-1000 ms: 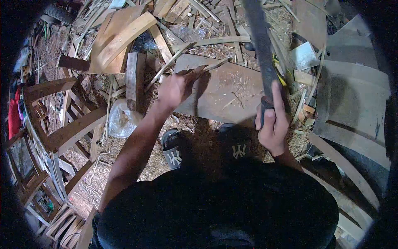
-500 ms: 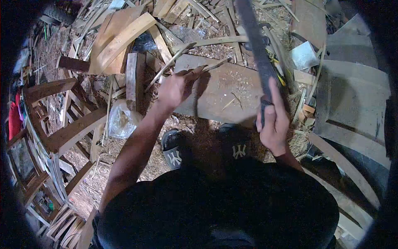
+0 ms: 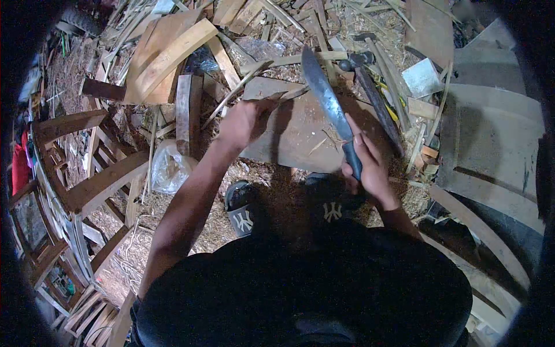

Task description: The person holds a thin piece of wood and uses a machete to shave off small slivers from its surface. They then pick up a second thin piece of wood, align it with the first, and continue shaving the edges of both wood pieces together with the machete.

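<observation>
A large knife (image 3: 325,95) with a broad, curved blade is held in the right hand (image 3: 365,165), right of centre in the frame. The fingers are wrapped fully around the dark handle, with the thumb laid along its top. The blade is seen running up and to the left from the hand, its tip ending in the upper middle of the frame, above a flat wooden board (image 3: 300,130).

The left hand (image 3: 245,122) is seen just left of centre, at the upper left edge of the board. Its fingers are curled closed around a thin wooden strip (image 3: 292,92), which is held where it lies across the board's top edge. The strip is seen extending up and right from the hand, near the blade; whether blade and strip touch cannot be told.

The board is covered with fine shavings and a few slivers. A hammer (image 3: 370,87) is noted lying just right of the blade, its head in the upper middle. A crumpled plastic bag (image 3: 167,168) lies in the left centre. Curved wooden planks (image 3: 167,55) are stacked at upper left. Two dark sandals with a white logo (image 3: 243,217) are seen below the board, at centre.
</observation>
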The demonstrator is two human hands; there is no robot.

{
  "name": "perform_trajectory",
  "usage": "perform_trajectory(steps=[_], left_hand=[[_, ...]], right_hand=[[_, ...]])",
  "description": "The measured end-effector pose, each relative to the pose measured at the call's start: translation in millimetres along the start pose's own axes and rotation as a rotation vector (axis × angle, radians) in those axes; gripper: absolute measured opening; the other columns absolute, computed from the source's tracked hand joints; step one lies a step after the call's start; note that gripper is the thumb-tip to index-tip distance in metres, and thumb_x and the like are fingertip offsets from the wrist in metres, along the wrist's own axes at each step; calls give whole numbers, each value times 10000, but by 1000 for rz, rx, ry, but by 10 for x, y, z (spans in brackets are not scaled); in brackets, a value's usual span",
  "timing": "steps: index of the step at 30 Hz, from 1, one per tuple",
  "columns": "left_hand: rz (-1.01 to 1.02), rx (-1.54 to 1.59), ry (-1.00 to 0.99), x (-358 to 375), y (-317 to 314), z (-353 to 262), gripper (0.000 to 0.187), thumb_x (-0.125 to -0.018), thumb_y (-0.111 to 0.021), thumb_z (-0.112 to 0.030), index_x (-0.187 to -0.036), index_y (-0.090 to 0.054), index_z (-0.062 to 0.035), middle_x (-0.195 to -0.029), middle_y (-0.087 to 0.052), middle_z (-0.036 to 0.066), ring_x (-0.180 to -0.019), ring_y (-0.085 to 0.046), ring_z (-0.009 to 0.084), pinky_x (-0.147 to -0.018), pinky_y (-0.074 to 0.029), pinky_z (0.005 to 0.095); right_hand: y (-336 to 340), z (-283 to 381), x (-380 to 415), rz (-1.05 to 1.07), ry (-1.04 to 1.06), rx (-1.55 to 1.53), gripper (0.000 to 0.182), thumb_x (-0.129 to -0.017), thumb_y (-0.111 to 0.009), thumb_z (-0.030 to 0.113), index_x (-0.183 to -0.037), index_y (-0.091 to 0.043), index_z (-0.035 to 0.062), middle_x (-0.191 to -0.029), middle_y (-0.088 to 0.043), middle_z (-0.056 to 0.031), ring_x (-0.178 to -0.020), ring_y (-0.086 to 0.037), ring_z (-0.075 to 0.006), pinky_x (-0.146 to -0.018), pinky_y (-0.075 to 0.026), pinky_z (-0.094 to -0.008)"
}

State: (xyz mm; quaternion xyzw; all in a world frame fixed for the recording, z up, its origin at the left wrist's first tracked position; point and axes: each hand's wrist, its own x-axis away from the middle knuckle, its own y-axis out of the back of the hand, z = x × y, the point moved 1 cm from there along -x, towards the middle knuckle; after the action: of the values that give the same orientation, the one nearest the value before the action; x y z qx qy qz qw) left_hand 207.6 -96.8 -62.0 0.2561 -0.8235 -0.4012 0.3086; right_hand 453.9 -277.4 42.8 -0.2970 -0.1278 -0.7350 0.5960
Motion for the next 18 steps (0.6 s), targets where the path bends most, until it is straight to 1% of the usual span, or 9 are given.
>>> perform_trajectory(steps=[2, 6, 9, 11, 12, 14, 15, 16, 18], left_hand=[[-59, 72, 20, 15, 0, -35, 388, -879, -617, -129, -1261, -674, -167, -944, -702, 225, -791, -684, 409, -666, -548, 483], [-85, 127, -49, 37, 137, -237, 347, -905, -609, -135, -1242, -684, -159, -936, -702, 222, -787, -685, 406, -668, -546, 481], [-118, 102, -51, 46, 128, -237, 301, -955, -576, -227, -1239, -675, -243, -926, -704, 196, -792, -696, 396, -671, -566, 505], [-50, 91, -22, 58, 180, -262, 330, -946, -572, -209, -1260, -664, -259, -928, -700, 205, -808, -693, 400, -675, -563, 507], [-57, 91, -22, 52, 174, -257, 330, -946, -572, -209, -1260, -664, -259, -928, -700, 205, -808, -693, 400, -675, -563, 507], [-50, 77, 2, 48, 137, -233, 343, -925, -581, -188, -1245, -678, -265, -893, -697, 211, -800, -690, 409, -675, -563, 508], [-52, 74, 7, 53, 154, -225, 343, -925, -581, -188, -1245, -678, -265, -893, -697, 211, -800, -690, 409, -675, -563, 508], [-50, 82, -9, 70, 167, -228, 363, -911, -589, -177, -1253, -672, -268, -898, -700, 208, -801, -691, 410, -683, -564, 507], [-52, 85, -34, 58, 186, -228, 385, -897, -597, -166, -1261, -666, -270, -904, -702, 206, -802, -691, 411, -692, -565, 506]], right_hand=[[-46, -11, 60, -61, 103, 180, 497, -1095, -381, 328, -1566, -340, 174, -825, -510, 11, -571, -457, -54, -496, -393, -222], [-83, 238, 158, -194, 504, 455, 474, -1057, -403, 170, -1519, -412, 63, -812, -488, -24, -640, -443, -57, -575, -393, -228], [56, 49, 153, -164, 483, 459, 484, -1040, -423, 152, -1512, -414, 46, -976, -632, -117, -823, -621, -127, -705, -491, -267], [76, -219, -13, -211, 813, 883, 484, -1032, -437, 148, -1502, -419, 32, -1247, -650, -196, -1096, -670, -259, -909, -512, -332], [27, -202, -15, -209, 818, 886, 484, -1032, -437, 148, -1502, -419, 32, -1247, -650, -196, -1096, -670, -259, -909, -512, -332], [-92, -236, -24, -134, 296, 832, 480, -1030, -425, 124, -1507, -423, 67, -1438, -544, -190, -1300, -558, -324, -1070, -428, -367], [-19, -331, -154, -161, 664, 901, 455, -1051, -421, 139, -1505, -445, 129, -1350, -622, -145, -1012, -697, -266, -883, -534, -342], [-26, -223, -94, -164, 658, 894, 455, -1051, -421, 139, -1505, -445, 129, -1350, -622, -145, -1012, -697, -266, -883, -534, -342], [-27, 109, 12, -62, -15, 426, 454, -1084, -406, 244, -1527, -421, 143, -884, -620, -26, -741, -613, -122, -696, -508, -264]])
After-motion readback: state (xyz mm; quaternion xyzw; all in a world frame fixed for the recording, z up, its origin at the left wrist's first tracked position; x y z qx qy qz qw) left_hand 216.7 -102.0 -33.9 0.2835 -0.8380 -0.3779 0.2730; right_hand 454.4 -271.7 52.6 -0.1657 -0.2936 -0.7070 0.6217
